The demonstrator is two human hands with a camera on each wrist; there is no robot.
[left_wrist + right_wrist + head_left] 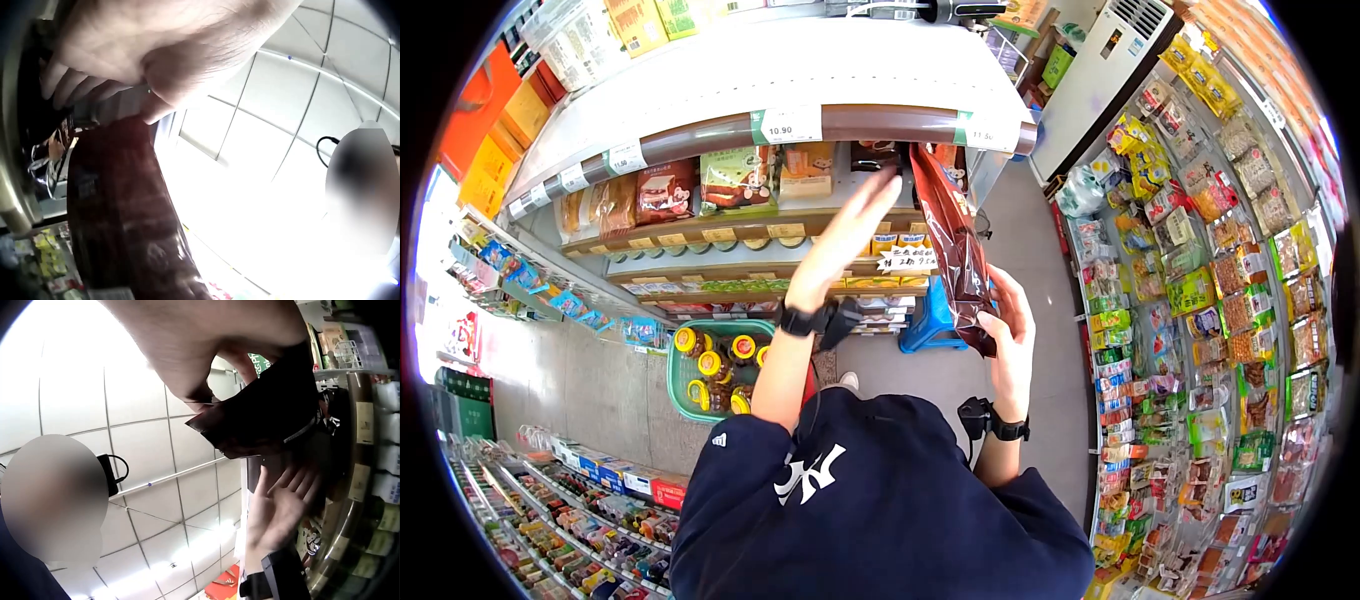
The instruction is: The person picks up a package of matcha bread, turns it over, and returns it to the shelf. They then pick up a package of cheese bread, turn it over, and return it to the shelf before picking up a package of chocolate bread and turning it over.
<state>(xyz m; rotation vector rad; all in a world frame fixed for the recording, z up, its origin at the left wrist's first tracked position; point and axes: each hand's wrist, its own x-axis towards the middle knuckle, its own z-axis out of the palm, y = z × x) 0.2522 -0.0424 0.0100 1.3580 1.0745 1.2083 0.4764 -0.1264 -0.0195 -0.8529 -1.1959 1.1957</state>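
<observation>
A long, glossy dark red-brown packaged bag (pixel 953 245) slants up from my right hand (pixel 1012 325) to the front of the shelf. Thumb and fingers pinch the bag near its lower end. In the right wrist view the bag (pixel 265 412) looks almost black below that hand. My left hand (pixel 850 240) reaches up toward the shelf opening with its fingers extended, left of the bag. Its palm faces the bag in the right wrist view. A dark package (pixel 875 156) lies on the shelf just beyond the left fingertips.
The upper shelf (pixel 750 75) with price tags overhangs the packages. A green-wrapped package (pixel 738 180) and a brown one (pixel 667 192) stand to the left. Below are a green basket (pixel 677 385) of yellow-lidded jars and a blue stool (pixel 933 325). Hanging snacks (pixel 1190 290) fill the right side.
</observation>
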